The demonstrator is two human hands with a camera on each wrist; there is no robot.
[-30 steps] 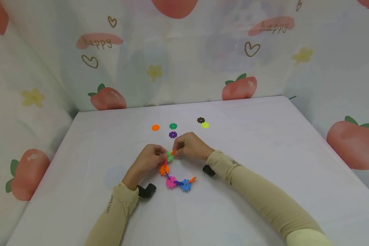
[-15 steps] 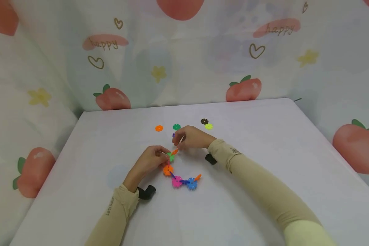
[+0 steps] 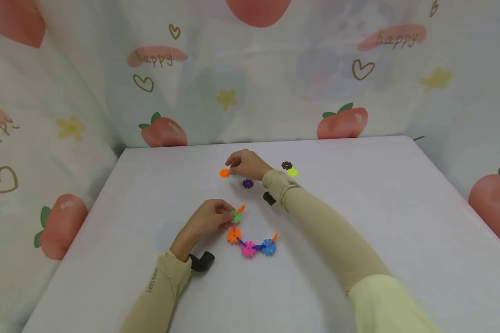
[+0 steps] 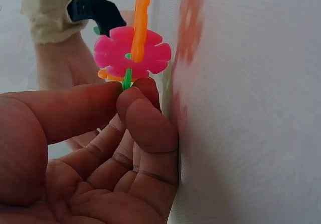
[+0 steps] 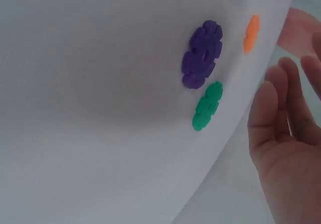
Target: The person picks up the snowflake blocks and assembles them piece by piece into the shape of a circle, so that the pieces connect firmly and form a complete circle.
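Clock positions refer to the head view, with 12 o'clock at the far side of the surface (image 3: 400,194). The left hand (image 3: 210,216) pinches a light-green disc (image 3: 236,217) between thumb and fingers, at that hand's 3 o'clock. This disc is part of a chain of notched discs (image 3: 240,242). From it, the chain runs to an orange link (image 3: 234,236) at 6 o'clock, then a pink link (image 3: 248,249) at 4 o'clock and a blue link (image 3: 268,247) at 3 o'clock.

The right hand (image 3: 247,165) is above the surface, fingers loosely extended and slightly spread. A loose orange disc (image 3: 224,173) lies near its fingertips, at 9 o'clock; a purple disc (image 3: 247,183) lies at 6 o'clock.
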